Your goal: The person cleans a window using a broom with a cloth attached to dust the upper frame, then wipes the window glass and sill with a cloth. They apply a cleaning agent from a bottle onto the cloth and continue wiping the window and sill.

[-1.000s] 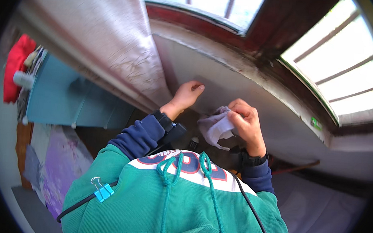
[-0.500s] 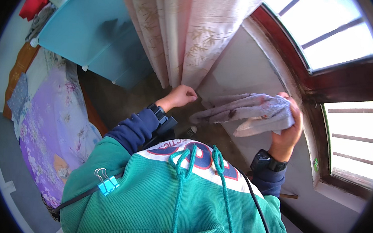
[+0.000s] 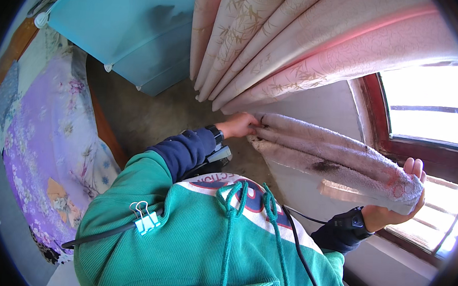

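A pale, fuzzy towel [image 3: 333,154] with dark stains is stretched between my two hands, in front of the wall beneath the window. My left hand [image 3: 239,125] pinches its left end, fingers closed on the cloth just below the curtain's hem. At the other end, my right hand [image 3: 401,198] grips the folded towel, with the palm under it and fingertips curled up behind its edge. Part of the right hand's grip is covered by the cloth. Dark bands circle both wrists.
Pink-and-cream curtains [image 3: 298,47] hang ahead, close to the towel. Right of them is a barred window [image 3: 424,121] with a red-brown frame. A light-blue panelled cabinet [image 3: 126,21] stands at the far left, and a bed with a purple floral cover [image 3: 47,116] lies left.
My left hand has taken hold of the towel's free end, and the cloth is now drawn out. My right hand appears further right and lower. The view has shifted, showing more curtain.
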`<state>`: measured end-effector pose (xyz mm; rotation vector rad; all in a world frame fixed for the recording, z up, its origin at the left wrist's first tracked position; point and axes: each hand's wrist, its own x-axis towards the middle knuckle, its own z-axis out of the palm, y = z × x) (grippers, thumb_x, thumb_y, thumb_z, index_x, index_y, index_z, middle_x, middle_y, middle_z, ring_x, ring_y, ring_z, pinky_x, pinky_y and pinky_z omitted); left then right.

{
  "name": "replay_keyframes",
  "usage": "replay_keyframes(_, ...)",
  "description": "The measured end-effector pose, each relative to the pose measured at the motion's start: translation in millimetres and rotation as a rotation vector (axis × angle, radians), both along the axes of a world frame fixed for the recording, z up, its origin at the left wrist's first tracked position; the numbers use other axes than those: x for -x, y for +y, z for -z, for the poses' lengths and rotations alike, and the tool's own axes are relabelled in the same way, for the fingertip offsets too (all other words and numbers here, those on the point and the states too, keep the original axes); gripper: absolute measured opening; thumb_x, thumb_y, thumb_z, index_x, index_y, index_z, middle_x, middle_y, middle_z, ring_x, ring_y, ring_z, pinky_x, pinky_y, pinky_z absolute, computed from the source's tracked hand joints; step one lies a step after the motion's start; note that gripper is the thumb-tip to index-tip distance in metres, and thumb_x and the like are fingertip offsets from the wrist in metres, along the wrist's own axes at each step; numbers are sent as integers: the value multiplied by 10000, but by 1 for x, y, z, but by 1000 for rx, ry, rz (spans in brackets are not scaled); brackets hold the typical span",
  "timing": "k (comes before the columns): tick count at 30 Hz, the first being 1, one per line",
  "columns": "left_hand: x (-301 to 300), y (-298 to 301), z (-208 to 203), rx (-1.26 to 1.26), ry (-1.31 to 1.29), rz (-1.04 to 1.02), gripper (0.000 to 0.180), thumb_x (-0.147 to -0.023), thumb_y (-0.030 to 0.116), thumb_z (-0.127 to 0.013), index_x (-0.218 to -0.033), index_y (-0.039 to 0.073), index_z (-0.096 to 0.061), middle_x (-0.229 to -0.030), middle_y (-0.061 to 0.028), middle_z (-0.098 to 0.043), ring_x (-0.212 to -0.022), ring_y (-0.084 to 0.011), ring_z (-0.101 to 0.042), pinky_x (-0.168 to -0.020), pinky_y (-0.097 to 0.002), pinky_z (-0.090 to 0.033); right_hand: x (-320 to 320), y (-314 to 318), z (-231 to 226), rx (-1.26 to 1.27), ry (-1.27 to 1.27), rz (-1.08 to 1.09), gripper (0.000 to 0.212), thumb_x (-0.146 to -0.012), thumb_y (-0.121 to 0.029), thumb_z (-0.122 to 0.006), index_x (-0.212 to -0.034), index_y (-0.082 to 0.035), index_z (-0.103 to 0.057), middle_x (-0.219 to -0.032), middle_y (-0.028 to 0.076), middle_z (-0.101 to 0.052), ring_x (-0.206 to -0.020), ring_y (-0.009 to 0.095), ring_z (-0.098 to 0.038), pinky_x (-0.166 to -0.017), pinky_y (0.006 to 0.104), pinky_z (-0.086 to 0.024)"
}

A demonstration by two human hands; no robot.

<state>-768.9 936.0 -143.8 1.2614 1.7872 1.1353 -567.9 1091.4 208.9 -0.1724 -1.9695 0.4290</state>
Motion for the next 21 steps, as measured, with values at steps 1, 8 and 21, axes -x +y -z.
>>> replay_keyframes(1, 1, 2, -2, 102, -15, 20, 295, -724, 200, -724, -998, 92, -695, -912, -135, -681, -811, -284, -650, -708, -366, -487, 0, 1, -2, -39, 15, -10, 536, -816, -228, -670, -1257, -30, -438, -1192, 330, -532, -1057, 416, -590, -880, 494, -513)
replay_keyframes(8, 36, -31, -44, -48, -305, -103, 157, -814, 122, -638, -920, 19, -691, -788, -71, -691, -702, -125, -619, -657, -282, -488, 33, -23, 0, 386, -399, -186, 389, -813, -321, -494, -608, 8, -519, -679, 87, -489, -592, 182, -452, -515, 288, -326)
replay_keyframes(21, 44, -120, -105, -144, -66, -90, 164, -815, 211, -620, -775, 63, -677, -728, -97, -666, -654, -217, -628, -624, -327, -477, 247, -135, -76, -652, -592, -392, 393, -708, -47, -647, -1088, 1, -563, -1122, 186, -570, -1085, 346, -534, -884, 410, -459)
